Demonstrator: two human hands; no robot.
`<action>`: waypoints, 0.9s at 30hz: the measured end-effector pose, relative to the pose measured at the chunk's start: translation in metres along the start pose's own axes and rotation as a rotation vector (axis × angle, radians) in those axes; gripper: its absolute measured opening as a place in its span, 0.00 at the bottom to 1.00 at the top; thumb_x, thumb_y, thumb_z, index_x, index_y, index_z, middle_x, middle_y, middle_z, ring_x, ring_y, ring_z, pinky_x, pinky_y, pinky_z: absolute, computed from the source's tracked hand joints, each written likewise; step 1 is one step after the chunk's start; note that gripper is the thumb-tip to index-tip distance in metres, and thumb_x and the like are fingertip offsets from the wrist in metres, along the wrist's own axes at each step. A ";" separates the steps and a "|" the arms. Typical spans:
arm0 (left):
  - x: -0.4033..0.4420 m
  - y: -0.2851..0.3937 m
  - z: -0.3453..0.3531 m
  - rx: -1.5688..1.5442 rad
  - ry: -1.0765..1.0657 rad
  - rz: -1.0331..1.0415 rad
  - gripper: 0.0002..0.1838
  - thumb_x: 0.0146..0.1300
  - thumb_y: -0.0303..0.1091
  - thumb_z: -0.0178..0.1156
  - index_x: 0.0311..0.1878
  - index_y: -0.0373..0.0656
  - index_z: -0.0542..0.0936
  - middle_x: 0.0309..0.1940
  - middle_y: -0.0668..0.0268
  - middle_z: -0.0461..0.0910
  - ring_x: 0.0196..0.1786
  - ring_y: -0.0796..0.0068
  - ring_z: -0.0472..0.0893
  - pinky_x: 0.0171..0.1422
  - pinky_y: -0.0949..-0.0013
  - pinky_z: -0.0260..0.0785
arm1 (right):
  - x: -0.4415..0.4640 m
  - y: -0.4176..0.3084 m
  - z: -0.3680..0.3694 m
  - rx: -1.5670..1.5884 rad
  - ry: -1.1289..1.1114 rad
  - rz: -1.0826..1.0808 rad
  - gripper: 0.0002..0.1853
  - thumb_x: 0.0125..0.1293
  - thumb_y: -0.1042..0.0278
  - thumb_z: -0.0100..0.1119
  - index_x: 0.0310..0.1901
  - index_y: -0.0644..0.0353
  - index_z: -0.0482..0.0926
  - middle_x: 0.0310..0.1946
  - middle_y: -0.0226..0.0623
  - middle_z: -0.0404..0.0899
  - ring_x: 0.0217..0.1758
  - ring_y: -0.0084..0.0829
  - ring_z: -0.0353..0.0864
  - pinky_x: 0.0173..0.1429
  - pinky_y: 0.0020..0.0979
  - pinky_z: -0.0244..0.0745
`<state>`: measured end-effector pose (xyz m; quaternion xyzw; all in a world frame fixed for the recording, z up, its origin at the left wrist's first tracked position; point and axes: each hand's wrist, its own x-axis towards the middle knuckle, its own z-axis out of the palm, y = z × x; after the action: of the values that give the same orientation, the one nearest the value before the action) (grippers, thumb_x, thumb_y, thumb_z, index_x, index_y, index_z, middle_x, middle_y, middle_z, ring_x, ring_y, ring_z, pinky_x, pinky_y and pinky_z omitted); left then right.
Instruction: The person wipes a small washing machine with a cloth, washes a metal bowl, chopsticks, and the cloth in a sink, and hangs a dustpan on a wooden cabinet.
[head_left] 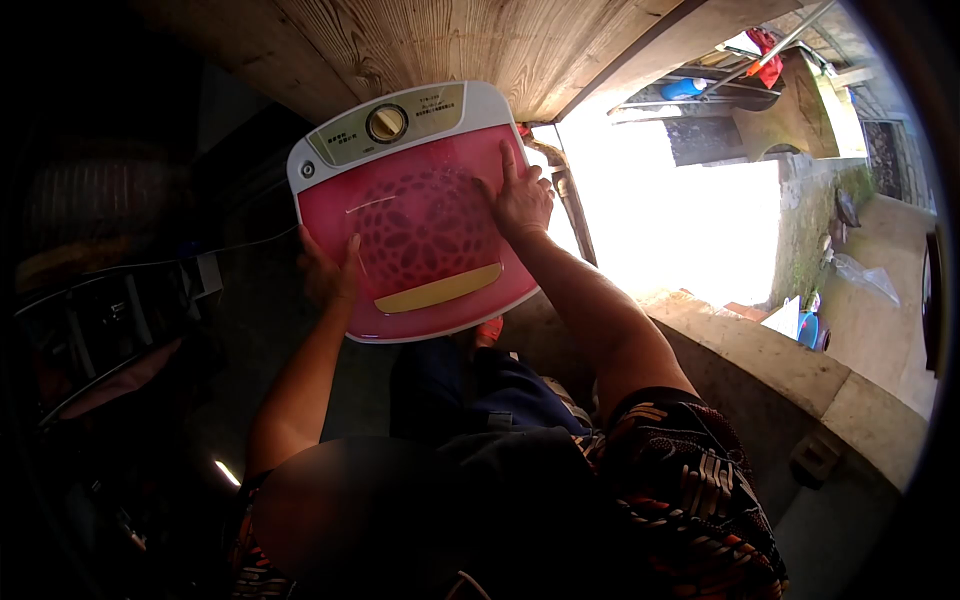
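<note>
A small appliance (pixel 400 210), by its look a spin dryer, has a white rim, a pink see-through lid with a flower-like pattern under it, and a pale yellow strip. A round dial (pixel 387 123) sits on its gold panel at the far end. My left hand (pixel 328 272) grips the near left edge, thumb over the top. On the right edge, my right hand (pixel 522 202) has its thumb and a finger over the lid and other fingers at the side. The appliance's underside is hidden, so I cannot tell whether it rests on the floor.
Wooden boards (pixel 450 40) rise just beyond the appliance. A thin cord (pixel 200 258) runs off to the left among dark, indistinct things. To the right, a stone ledge (pixel 760 360) borders a bright opening with a blue object (pixel 684 88) and plastic beyond.
</note>
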<state>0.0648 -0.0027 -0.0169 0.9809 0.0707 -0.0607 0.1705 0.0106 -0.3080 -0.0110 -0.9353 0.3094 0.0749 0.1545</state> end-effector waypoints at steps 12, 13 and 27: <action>-0.001 0.001 -0.002 -0.029 0.002 0.007 0.56 0.53 0.70 0.61 0.78 0.58 0.46 0.56 0.47 0.69 0.52 0.45 0.78 0.53 0.49 0.71 | 0.000 -0.001 -0.001 -0.017 0.004 -0.001 0.42 0.65 0.28 0.47 0.77 0.31 0.47 0.52 0.54 0.68 0.53 0.54 0.74 0.58 0.50 0.69; -0.001 0.001 -0.002 -0.027 0.002 0.007 0.56 0.53 0.70 0.61 0.78 0.57 0.46 0.56 0.47 0.69 0.52 0.45 0.78 0.53 0.49 0.71 | 0.000 -0.001 -0.001 -0.016 0.003 0.001 0.42 0.65 0.28 0.47 0.77 0.31 0.47 0.52 0.55 0.68 0.53 0.55 0.74 0.58 0.50 0.69; 0.000 0.001 0.001 -0.028 0.020 0.018 0.55 0.54 0.68 0.62 0.78 0.56 0.46 0.55 0.48 0.70 0.52 0.45 0.78 0.54 0.50 0.71 | 0.000 0.000 -0.001 0.010 -0.007 0.003 0.43 0.65 0.28 0.48 0.77 0.32 0.48 0.52 0.54 0.68 0.54 0.55 0.73 0.58 0.50 0.69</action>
<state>0.0647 -0.0034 -0.0172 0.9796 0.0642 -0.0486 0.1839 0.0103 -0.3084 -0.0098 -0.9338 0.3105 0.0769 0.1603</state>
